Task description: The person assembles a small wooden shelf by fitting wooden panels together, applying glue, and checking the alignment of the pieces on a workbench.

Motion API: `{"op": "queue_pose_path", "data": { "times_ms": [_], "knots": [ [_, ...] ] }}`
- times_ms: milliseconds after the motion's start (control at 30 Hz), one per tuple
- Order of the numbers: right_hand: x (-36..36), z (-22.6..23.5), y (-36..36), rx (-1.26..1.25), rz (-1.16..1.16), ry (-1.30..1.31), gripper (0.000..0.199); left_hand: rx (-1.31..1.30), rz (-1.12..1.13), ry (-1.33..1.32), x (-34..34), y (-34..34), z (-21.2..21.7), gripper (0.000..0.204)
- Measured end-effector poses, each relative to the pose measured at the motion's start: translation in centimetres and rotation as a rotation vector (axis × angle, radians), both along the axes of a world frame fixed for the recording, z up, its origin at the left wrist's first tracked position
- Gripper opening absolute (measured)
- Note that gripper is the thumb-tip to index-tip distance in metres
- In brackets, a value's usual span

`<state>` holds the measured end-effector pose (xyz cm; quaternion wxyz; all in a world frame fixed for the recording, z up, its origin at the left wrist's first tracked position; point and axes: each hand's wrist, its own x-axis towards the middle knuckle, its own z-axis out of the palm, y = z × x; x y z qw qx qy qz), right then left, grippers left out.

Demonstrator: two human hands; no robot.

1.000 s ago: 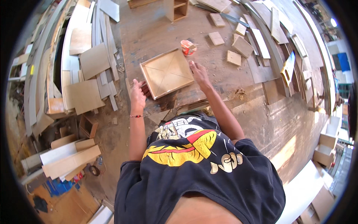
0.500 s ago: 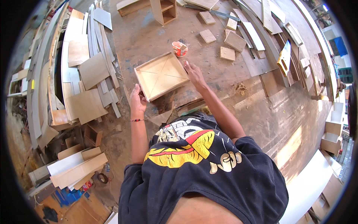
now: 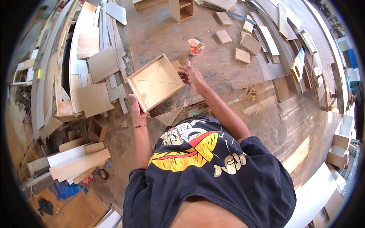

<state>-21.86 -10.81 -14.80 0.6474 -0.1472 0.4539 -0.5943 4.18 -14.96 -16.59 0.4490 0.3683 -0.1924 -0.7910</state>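
Note:
A shallow, open wooden box is held tilted over the work table, its inner bottom facing me and crossed by two diagonal lines. My left hand grips its lower left corner, thumb up along the side and the other fingers mostly hidden beneath. At the right wall, the bent fingers of my right hand close on the edge. A small tan wooden piece shows between that wall and my right fingertips; whether it is held I cannot tell. Just beyond stands an orange-and-white cup with something flat inside.
Small wooden blocks lie on the table to the right. A handsaw rests among boards farther right. Stacked panels fill the left side. A wooden cabinet-like box stands at the far edge.
The box has shifted left in view and turned slightly counterclockwise. My right hand's fingers have curled in at its right side, where the small tan piece now shows.

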Motion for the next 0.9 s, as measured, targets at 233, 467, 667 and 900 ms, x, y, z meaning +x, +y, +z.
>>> {"op": "queue_pose_path", "data": {
  "times_ms": [233,467,667,900],
  "knots": [
    [-0.1,-1.0,-1.2,0.027,0.061,-0.158,0.066,-0.084,0.042,-0.005,2.2,0.6,0.1,0.075],
    [-1.6,-1.1,-1.7,-0.124,-0.313,0.979,0.036,-0.055,0.073,0.052,2.4,0.6,-1.1,0.071],
    [0.8,-1.5,0.5,-0.210,-0.108,1.536,0.053,-0.061,0.041,0.205,1.5,-0.3,-1.1,0.069],
    [1.2,-0.4,0.3,-0.032,0.070,1.715,0.069,-0.088,0.070,0.084,1.3,-0.8,-1.0,0.067]
  ]
}}
